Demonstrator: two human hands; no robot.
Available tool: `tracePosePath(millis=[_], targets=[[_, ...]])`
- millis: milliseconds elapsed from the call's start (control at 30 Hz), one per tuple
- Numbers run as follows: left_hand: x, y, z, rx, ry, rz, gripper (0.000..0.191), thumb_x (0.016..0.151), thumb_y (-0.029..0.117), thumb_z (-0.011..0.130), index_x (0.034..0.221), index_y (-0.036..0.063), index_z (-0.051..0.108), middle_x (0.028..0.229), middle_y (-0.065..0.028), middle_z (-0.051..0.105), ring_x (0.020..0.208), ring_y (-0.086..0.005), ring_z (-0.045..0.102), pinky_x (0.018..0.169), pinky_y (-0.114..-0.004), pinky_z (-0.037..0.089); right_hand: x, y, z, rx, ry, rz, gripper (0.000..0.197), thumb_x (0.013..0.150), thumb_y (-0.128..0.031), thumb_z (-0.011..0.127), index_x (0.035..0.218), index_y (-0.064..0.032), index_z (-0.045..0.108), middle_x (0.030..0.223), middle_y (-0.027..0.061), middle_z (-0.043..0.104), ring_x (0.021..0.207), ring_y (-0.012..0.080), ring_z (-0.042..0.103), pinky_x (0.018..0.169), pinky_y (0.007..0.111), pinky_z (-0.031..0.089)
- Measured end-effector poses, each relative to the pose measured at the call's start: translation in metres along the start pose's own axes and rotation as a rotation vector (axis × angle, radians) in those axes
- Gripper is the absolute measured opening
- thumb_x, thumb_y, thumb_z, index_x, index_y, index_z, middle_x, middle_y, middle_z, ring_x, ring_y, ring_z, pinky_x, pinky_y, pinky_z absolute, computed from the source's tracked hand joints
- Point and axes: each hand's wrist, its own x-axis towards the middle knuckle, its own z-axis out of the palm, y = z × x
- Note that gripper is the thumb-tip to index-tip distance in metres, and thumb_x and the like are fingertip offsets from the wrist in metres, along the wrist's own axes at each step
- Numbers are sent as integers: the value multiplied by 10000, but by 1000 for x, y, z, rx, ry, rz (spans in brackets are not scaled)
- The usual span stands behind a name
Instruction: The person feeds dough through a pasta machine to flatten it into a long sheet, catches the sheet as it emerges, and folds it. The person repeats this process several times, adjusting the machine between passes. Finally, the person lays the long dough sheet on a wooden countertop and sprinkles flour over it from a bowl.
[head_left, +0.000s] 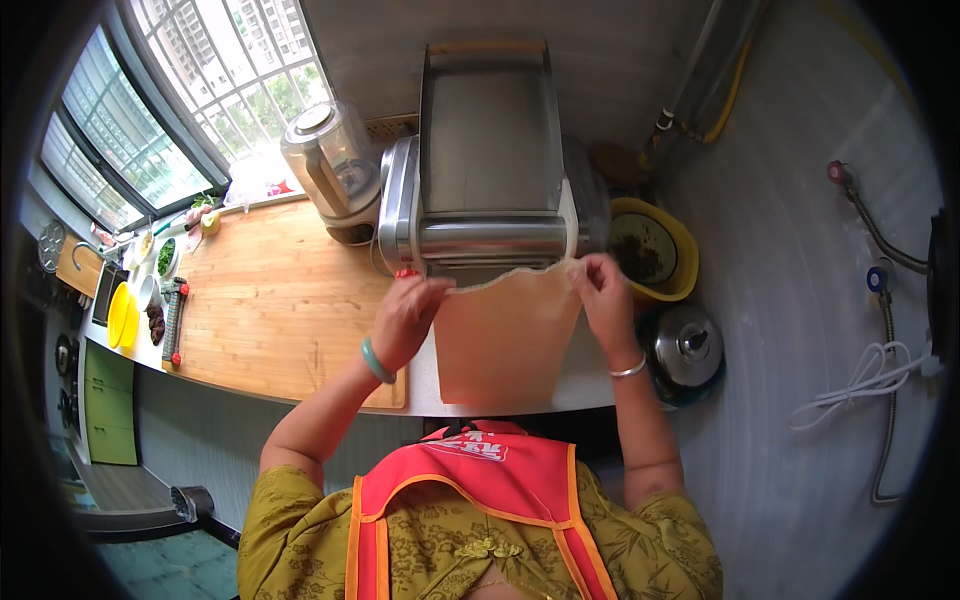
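Note:
A wide, thin sheet of dough (506, 337), orange-brown, hangs between my two hands in front of an electric dough-rolling machine (491, 236) with steel rollers. Its upper edge is wavy and lies just below the rollers. My left hand (411, 319), a green bangle on its wrist, has its fingers at the sheet's upper left corner. The upper right corner is pinched between thumb and fingers of my right hand (606, 300), which wears a silver bangle. The sheet's lower part lies over the white worktop's front edge.
A large wooden board (277, 300) covers the worktop on the left, with a blender (334, 180) behind it. A roller attachment (174, 322) lies at its far left. Right of the machine are a yellow basin (686, 262) and a lidded steel pot (686, 345).

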Motion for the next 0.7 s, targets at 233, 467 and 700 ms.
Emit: tracePosePath(millis=[233,467,700], targets=[[48,-21,1,321,134,96,105,738,90,525,838,75,552,729,-51,572,767,-216,521,783,-347,365,49,-37,6,-649,143,-628,92,712,-114,607,781,-64,574,693,37,552,757,211,524,717,336,407],[67,-28,6,443,86,90,72,753,76,452,815,89,486,698,-42,536,804,-194,508,967,-386,243,81,-29,3,-872,41,-735,79,718,-137,583,738,-62,590,819,53,551,895,225,485,808,344,357],[73,-27,-1,536,30,56,136,716,7,408,824,81,444,690,-37,500,802,-199,489,1010,-390,191,106,-22,1,-618,-188,-388,125,728,-186,557,738,-76,615,826,66,554,906,239,481,821,354,353]])
